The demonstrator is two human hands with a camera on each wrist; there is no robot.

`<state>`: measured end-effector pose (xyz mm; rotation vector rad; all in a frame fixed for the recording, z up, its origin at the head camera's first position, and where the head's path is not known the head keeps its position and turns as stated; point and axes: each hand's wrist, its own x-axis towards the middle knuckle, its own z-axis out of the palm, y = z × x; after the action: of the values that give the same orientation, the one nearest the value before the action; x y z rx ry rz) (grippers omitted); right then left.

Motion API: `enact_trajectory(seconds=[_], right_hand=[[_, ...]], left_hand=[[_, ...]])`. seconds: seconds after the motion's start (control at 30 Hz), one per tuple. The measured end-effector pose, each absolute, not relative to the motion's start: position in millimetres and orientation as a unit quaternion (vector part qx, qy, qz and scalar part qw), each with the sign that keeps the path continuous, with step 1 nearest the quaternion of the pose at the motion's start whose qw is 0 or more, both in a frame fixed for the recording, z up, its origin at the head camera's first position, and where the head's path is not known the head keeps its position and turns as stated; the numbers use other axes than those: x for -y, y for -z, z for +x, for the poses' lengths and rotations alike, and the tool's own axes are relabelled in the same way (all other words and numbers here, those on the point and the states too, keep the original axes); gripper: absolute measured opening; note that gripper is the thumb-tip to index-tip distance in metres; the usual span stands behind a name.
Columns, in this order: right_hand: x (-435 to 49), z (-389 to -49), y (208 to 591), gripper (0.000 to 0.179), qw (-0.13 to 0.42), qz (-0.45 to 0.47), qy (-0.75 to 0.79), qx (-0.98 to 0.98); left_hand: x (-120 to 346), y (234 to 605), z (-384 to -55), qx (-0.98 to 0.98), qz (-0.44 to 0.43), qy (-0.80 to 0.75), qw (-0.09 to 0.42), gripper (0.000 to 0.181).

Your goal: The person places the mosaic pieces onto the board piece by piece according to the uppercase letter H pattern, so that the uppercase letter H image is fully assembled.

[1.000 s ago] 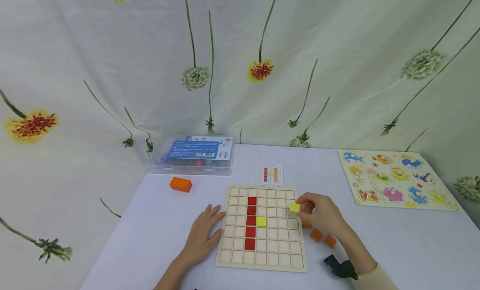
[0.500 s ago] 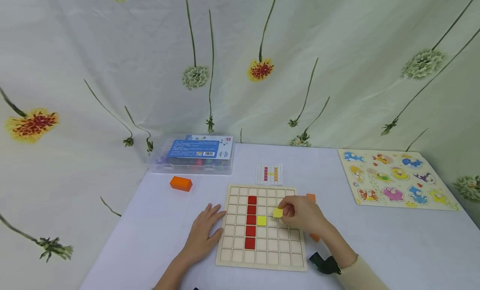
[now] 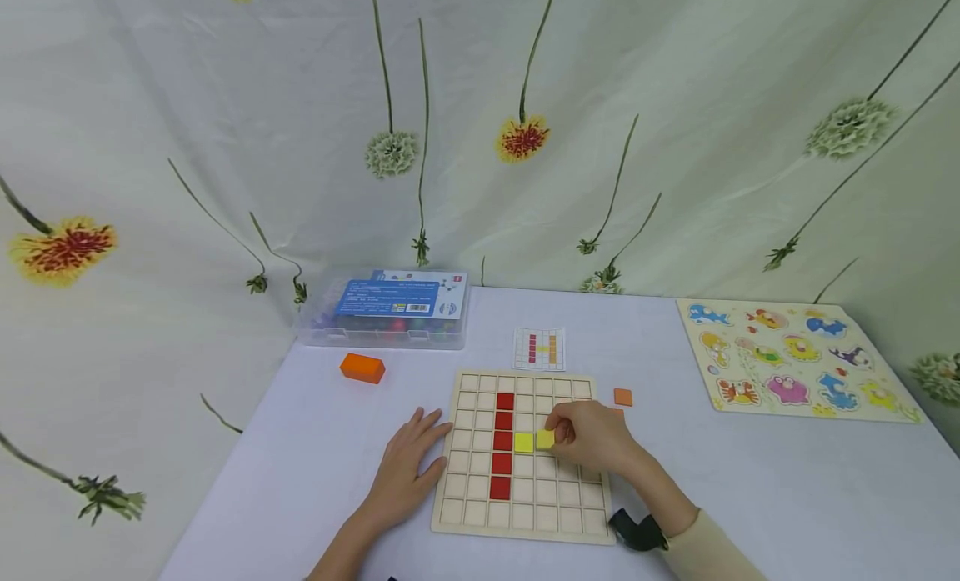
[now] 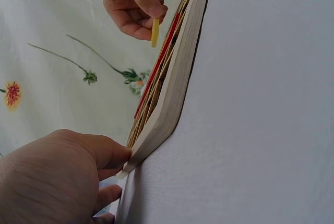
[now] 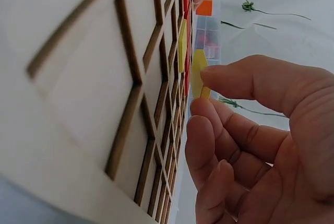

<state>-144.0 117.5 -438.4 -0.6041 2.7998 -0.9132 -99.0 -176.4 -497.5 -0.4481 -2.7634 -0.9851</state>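
A wooden grid board (image 3: 480,514) lies on the table with a column of several red square tiles (image 3: 502,441) and one yellow tile (image 3: 523,443) set beside the middle red one. My right hand (image 3: 592,435) pinches a second yellow square tile (image 3: 545,439) between thumb and fingers, over the cell just right of the placed yellow tile. In the right wrist view, the held yellow tile (image 5: 198,75) stands close to the board's surface. My left hand (image 3: 408,464) rests at the board's left edge with fingers spread; the left wrist view shows its thumb (image 4: 112,151) touching the board's corner.
A small printed pattern card (image 3: 539,349) lies behind the board. Orange tiles (image 3: 622,397) lie to its right, some hidden by my right hand. An orange block (image 3: 362,368), a clear plastic case (image 3: 390,310) and an animal puzzle board (image 3: 795,360) stand farther back.
My right hand has carried the yellow tile leftward from the board's right edge to beside the placed yellow tile, uncovering an orange tile. The left hand has stayed still.
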Motion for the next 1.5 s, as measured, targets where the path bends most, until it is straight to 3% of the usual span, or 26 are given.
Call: enact_trajectory(seconds=[0.77,1.17,1.33,1.5], right_hand=[[-118,-145,446,0.017,0.074,-0.222,0.299,-0.925],[-140,-141,415,0.023,0.089,-0.198,0.363,-0.906],[-170,-145,405,0.025,0.046,-0.204,0.422,-0.882],[-196,-150,407,0.027,-0.003,-0.137,0.458,-0.878]], left_hand=[[178,498,-99,0.928,-0.153,0.329,0.083,0.046],[177,498,-99,0.927,-0.151,0.334,0.079,0.047],[177,496,-100,0.927,-0.151,0.336,0.075,0.046],[177,496,-100,0.928,-0.151,0.334,0.074,0.046]])
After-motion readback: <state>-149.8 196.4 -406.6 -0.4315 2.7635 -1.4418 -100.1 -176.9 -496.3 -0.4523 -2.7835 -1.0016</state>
